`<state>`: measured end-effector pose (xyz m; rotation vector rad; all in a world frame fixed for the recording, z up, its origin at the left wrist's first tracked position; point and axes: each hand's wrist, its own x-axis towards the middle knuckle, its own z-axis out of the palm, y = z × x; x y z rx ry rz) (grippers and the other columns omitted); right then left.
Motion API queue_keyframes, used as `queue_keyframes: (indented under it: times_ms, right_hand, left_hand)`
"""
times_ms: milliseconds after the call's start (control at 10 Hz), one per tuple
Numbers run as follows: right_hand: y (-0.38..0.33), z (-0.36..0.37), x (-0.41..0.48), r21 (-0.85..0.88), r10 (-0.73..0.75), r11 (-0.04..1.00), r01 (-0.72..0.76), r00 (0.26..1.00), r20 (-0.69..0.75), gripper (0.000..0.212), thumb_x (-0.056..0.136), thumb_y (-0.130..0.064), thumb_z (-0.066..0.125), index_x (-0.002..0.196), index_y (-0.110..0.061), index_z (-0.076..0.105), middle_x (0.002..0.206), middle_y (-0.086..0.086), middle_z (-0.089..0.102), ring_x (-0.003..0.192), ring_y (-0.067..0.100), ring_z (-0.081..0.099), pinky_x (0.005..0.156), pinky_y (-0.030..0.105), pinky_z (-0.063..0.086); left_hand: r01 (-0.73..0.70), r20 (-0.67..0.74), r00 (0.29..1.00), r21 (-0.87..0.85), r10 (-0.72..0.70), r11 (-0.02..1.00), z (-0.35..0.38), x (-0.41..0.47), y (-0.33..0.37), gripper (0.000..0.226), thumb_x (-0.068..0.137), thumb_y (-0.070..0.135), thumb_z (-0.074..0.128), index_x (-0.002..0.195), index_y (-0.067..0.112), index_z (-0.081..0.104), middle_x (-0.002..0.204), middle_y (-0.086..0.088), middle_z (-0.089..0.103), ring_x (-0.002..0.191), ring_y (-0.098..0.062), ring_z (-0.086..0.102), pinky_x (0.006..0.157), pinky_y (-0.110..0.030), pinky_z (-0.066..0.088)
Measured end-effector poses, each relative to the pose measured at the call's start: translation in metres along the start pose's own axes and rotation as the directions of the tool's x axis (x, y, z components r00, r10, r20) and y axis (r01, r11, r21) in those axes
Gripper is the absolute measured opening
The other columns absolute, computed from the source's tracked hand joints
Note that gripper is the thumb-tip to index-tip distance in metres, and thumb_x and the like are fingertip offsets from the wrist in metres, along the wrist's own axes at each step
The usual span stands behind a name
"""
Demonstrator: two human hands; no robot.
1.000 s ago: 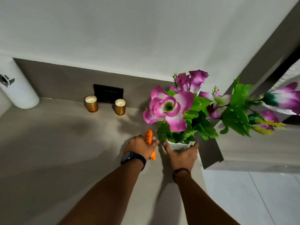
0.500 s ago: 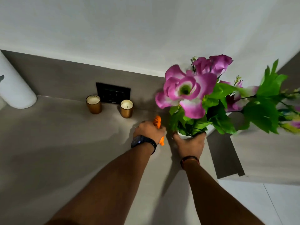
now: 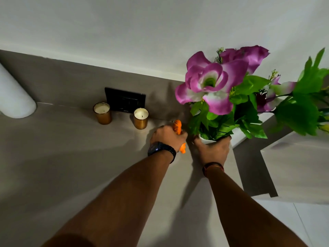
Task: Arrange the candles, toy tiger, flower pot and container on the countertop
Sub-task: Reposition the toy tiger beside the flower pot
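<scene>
Left hand (image 3: 167, 137) closed around tiger (image 3: 178, 126). Right hand (image 3: 212, 150) clamped on pot (image 3: 207, 140), just beside left. Candles (image 3: 141, 118) beyond left hand.

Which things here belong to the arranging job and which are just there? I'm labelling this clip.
Part of the job:
two candles
toy tiger, in the left hand
flower pot, held by the right hand
countertop

Just there:
black wall switch
white cylinder at far left, possibly the container
</scene>
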<state>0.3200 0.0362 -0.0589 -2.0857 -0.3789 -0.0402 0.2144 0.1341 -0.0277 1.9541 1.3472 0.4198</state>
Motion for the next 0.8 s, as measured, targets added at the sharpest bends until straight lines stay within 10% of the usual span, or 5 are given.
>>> queue_keyframes:
  times_ms: [300, 500, 800]
  right_hand:
    - [-0.002, -0.008, -0.001, -0.164, -0.005, 0.986, 0.011, 0.999, 0.037, 0.136, 0.051, -0.066, 0.082, 0.150, 0.000, 0.015, 0.146, 0.025, 0.035, 0.135, 0.039, 0.033, 0.108, 0.048, 0.033]
    - [-0.009, -0.026, -0.018, -0.315, -0.062, 0.946, 0.080, 0.996, 0.070, 0.145, 0.050, -0.083, 0.066, 0.151, 0.001, 0.004, 0.157, 0.026, 0.017, 0.144, 0.040, 0.021, 0.114, 0.050, 0.026]
    - [-0.033, -0.070, -0.050, -0.448, -0.137, 0.870, 0.204, 0.974, 0.178, 0.142, 0.049, -0.087, 0.054, 0.153, -0.009, -0.003, 0.162, 0.019, 0.007, 0.148, 0.036, 0.008, 0.115, 0.055, 0.017]
  left_hand:
    - [-0.085, -0.047, 0.995, -0.016, 0.084, 0.996, -0.014, -0.011, -0.006, 0.047, 0.069, 0.071, 0.061, 0.069, 0.024, 0.060, 0.074, -0.001, 0.061, 0.081, -0.029, 0.061, 0.065, -0.032, 0.044]
    - [-0.243, -0.081, 0.965, 0.092, 0.251, 0.966, -0.025, -0.027, -0.011, 0.073, 0.069, 0.071, 0.064, 0.123, 0.022, 0.055, 0.129, -0.010, 0.050, 0.121, -0.033, 0.043, 0.098, -0.044, 0.041]
    - [-0.440, -0.034, 0.879, 0.329, 0.476, 0.836, -0.068, -0.072, -0.004, 0.108, 0.060, 0.082, 0.057, 0.144, 0.022, 0.026, 0.150, -0.011, 0.031, 0.136, -0.032, 0.026, 0.107, -0.049, 0.034]
